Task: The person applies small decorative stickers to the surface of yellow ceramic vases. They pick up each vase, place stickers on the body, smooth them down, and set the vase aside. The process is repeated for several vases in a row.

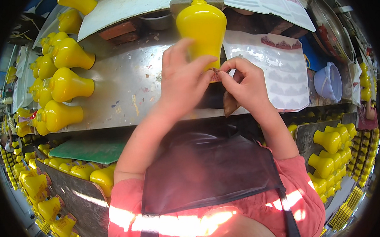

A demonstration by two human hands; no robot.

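Observation:
A glossy yellow vase (202,27) lies with its neck pointing away from me and its narrower base end toward me. Its neck rests on a grey block (181,5). At the base end, a small dark red patterned decal strip (215,76) lies against the yellow surface. My left hand (183,76) pinches the strip's left side between thumb and forefinger, its other fingers raised along the vase. The right side of the strip is pinched by my right hand (244,80). A brown, flat, pointed piece (230,104) is tucked under that hand's curled fingers.
A wet decal sheet (285,78) with one dark red strip lies right of the vase. Several yellow vases (70,84) stand at the left. A lilac bucket (328,83) is at the right. Racks of vases (329,141) flank me, and a green board (89,151) lies at left.

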